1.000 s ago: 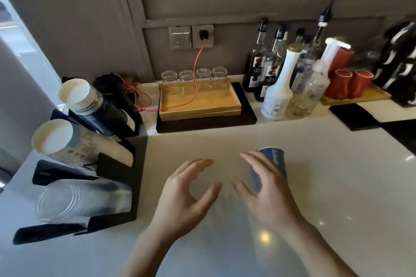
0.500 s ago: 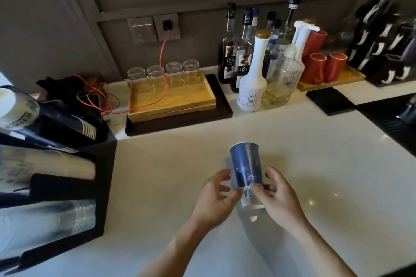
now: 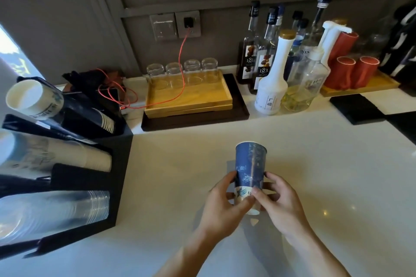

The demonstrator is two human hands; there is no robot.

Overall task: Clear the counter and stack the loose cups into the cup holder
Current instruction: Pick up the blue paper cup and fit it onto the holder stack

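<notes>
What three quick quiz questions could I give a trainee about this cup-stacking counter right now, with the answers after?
1. True or false: the blue paper cup is held by both the left hand and the right hand.
2. Which side of the counter has the black cup holder: A) the person's left, B) the person's right, C) behind the syrup bottles?
3. How many clear glasses stand at the back of the wooden tray?

Key: 1 true; 2 A; 3 four.
</notes>
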